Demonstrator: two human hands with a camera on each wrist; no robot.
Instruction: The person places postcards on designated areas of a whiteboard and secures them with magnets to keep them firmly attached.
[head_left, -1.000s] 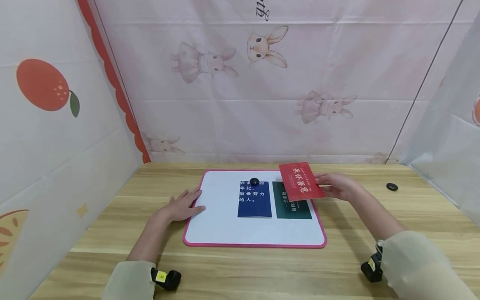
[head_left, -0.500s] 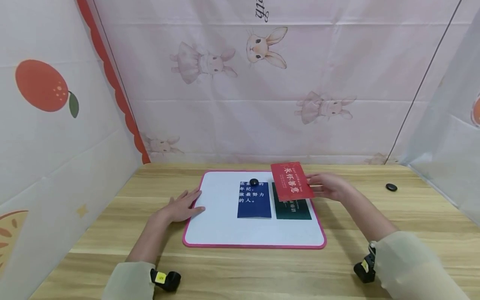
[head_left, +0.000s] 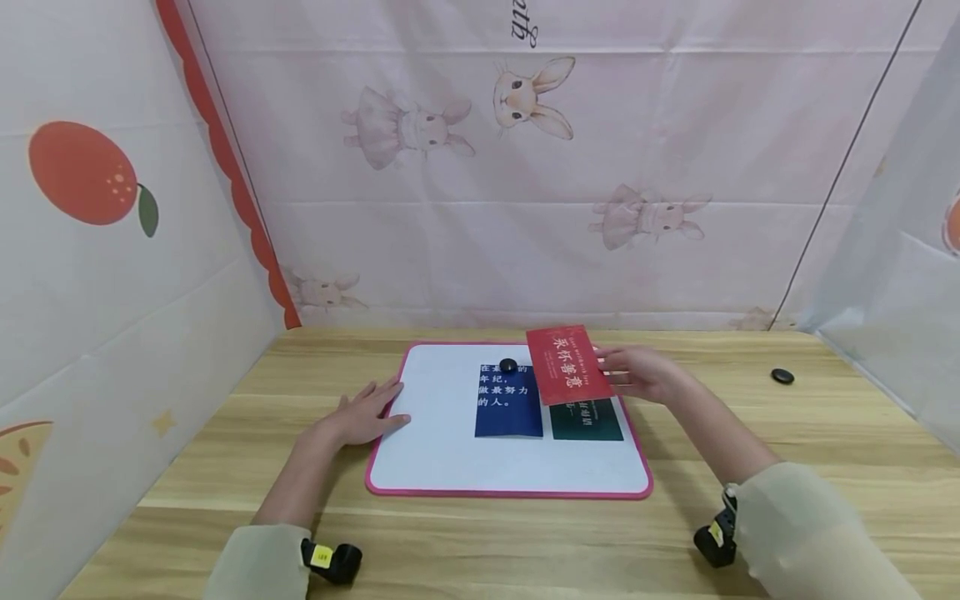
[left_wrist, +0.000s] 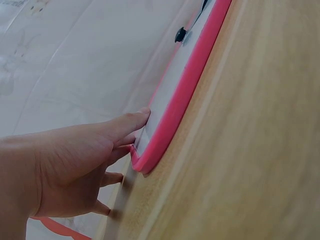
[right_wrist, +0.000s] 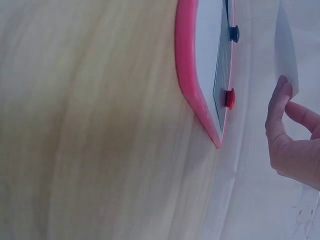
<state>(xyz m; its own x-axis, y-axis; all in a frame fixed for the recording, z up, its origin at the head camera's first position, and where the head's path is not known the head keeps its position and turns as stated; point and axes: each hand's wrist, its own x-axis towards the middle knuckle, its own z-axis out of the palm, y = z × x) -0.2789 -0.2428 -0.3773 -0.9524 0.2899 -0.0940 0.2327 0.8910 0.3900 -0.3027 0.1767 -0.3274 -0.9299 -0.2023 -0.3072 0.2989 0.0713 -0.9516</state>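
My right hand (head_left: pixel 637 372) pinches a red card (head_left: pixel 567 364) with white writing by its right edge. It holds the card raised over the upper right of a pink-rimmed whiteboard (head_left: pixel 435 458). Beneath it, a dark green card (head_left: pixel 587 425) on the board is partly covered in the head view. To the left lies a blue card (head_left: pixel 508 419) with a black magnet (head_left: pixel 507 365) at its top. A red magnet (right_wrist: pixel 230 99) sits on the green card in the right wrist view. My left hand (head_left: pixel 363 414) rests at the board's left edge, thumb on its surface, other fingers spread, some touching the table.
A loose black magnet (head_left: pixel 782 377) lies on the wooden table (head_left: pixel 487 550) at the right. Behind the table hangs a pink curtain (head_left: pixel 465 250) printed with rabbits. Pale sheets with fruit prints close in both sides.
My right hand has moved left with the red card, bringing it from the board's right edge further over the board, up to the blue card's corner. The left hand stays in place.
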